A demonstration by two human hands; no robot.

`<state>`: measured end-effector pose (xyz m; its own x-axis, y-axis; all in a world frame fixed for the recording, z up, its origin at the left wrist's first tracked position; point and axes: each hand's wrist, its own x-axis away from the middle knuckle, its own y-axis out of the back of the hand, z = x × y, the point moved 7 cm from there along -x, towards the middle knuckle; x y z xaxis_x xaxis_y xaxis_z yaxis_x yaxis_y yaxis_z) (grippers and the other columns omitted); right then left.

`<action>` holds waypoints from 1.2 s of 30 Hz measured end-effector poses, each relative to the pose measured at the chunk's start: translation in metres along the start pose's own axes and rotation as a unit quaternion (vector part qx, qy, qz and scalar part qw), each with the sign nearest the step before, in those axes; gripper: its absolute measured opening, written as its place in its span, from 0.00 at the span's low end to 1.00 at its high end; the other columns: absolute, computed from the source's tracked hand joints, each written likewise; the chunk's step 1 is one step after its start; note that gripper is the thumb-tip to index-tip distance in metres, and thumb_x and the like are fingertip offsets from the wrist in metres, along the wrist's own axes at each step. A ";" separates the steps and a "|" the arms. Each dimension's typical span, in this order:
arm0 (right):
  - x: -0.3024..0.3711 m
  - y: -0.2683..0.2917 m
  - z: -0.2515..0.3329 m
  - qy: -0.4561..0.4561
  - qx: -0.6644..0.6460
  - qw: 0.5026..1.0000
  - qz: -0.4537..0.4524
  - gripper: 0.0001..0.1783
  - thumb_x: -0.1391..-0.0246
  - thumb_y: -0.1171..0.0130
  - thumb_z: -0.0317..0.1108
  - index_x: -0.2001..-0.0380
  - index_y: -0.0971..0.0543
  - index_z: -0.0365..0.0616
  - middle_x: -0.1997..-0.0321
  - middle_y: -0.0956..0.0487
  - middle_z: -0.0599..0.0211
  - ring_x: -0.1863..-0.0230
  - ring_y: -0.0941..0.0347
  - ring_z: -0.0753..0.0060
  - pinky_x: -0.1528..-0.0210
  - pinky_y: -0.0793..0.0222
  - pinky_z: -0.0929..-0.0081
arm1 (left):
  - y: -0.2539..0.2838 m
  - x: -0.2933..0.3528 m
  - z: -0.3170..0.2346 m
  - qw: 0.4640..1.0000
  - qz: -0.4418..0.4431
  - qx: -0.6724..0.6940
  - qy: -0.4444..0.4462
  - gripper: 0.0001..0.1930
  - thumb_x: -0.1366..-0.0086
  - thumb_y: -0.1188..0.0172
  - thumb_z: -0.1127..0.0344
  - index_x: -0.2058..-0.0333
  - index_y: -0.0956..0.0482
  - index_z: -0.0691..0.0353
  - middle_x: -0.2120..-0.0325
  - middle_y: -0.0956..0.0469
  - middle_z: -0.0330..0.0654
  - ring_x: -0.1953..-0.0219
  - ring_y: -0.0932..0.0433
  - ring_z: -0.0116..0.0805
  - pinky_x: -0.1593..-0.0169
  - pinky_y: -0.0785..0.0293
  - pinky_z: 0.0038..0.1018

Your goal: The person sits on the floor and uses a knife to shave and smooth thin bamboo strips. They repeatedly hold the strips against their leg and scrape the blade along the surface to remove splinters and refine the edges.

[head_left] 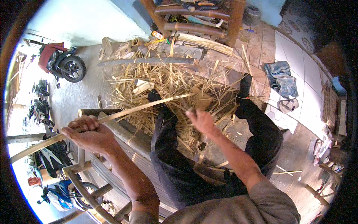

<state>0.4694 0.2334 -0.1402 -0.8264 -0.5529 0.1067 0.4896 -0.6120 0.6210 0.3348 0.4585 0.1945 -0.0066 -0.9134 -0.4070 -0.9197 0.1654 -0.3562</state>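
Note:
A long pale bamboo strip (143, 106) runs slantwise from the far left, through my left hand (87, 132), to a point just ahead of my right hand (201, 121). The fingers of my left hand are curled around the strip. My right hand is closed near the strip's far end, over the heap of shavings; what it grips is mostly hidden by the fingers, and I cannot make it out. Tangled bamboo shavings (126, 84) cover the floor in front of my legs and around my feet.
A bamboo bench (130, 158) stands beside my left leg. Ahead is a wooden rack (194, 27) with tools. Denim shorts (281, 79) and a sandal (288, 105) lie at right. Motorcycles, one with a black wheel (72, 68), are parked at left.

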 end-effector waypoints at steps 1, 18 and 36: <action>0.008 0.010 0.035 0.010 -0.070 0.997 0.030 0.31 0.40 0.51 0.63 0.62 0.23 0.42 0.78 0.24 0.58 0.79 0.25 0.58 0.74 0.26 0.54 | -0.004 0.008 -0.004 1.000 -0.008 0.001 -0.016 0.27 0.29 0.57 0.40 0.81 0.40 0.53 0.87 0.48 0.30 0.85 0.51 0.20 0.83 0.53 0.19; 0.037 0.005 0.146 0.154 -0.159 0.974 0.046 0.26 0.40 0.50 0.59 0.64 0.29 0.43 0.75 0.21 0.51 0.72 0.22 0.45 0.72 0.26 0.54 | -0.005 0.038 -0.025 0.987 -0.058 -0.115 -0.091 0.30 0.30 0.60 0.35 0.83 0.48 0.51 0.91 0.47 0.32 0.88 0.49 0.23 0.84 0.54 0.22; 0.019 -0.002 -0.017 -0.034 -0.011 0.990 0.134 0.24 0.35 0.56 0.55 0.52 0.27 0.46 0.78 0.26 0.50 0.72 0.23 0.48 0.74 0.28 0.50 | -0.031 0.046 0.005 0.985 0.135 0.029 -0.099 0.21 0.28 0.53 0.49 0.79 0.39 0.52 0.87 0.41 0.34 0.85 0.43 0.24 0.81 0.45 0.21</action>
<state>0.4577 0.2150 -0.1525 -0.6832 -0.6573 0.3180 0.6985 -0.4614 0.5470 0.3651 0.4131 0.1821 -0.1650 -0.7435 -0.6481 -0.8707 0.4185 -0.2584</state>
